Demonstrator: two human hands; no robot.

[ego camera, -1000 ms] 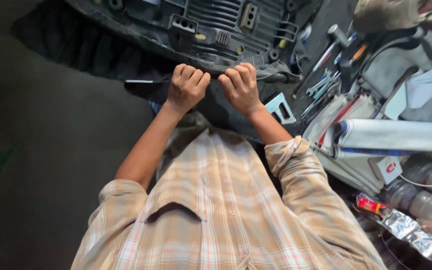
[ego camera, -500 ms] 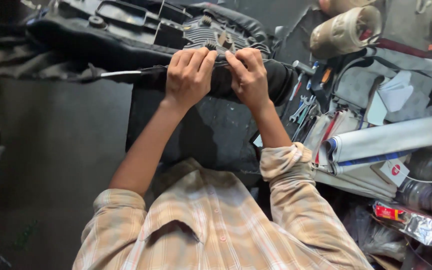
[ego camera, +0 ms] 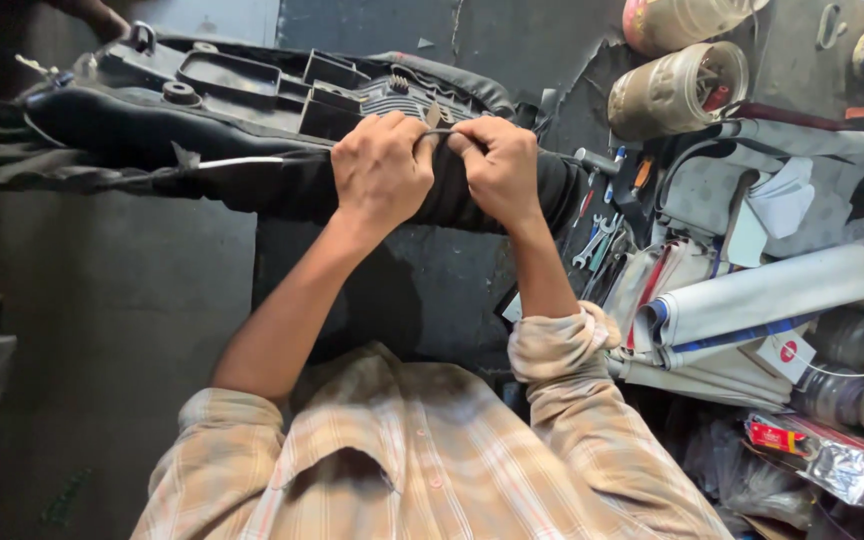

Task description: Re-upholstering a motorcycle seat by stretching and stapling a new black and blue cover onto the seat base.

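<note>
An upturned black vehicle seat lies in front of me, its ribbed plastic base facing up. A black cover wraps over its near edge. My left hand is clenched on that cover edge and also grips a thin metal tool shaft that sticks out to the left. My right hand is fisted right beside it, pinching the cover edge and a thin wire-like piece between the two hands. Both fists almost touch. My checked shirt fills the bottom of the view.
To the right are a cluttered heap of rolled sheets, several wrenches, plastic jars and foil packets. Another person's hand shows at the top left behind the seat. Dark concrete floor lies at the left.
My hands have drawn closer together on the seat's near edge. The seat now lies lower and larger in view, with the tool shaft still pointing left.
</note>
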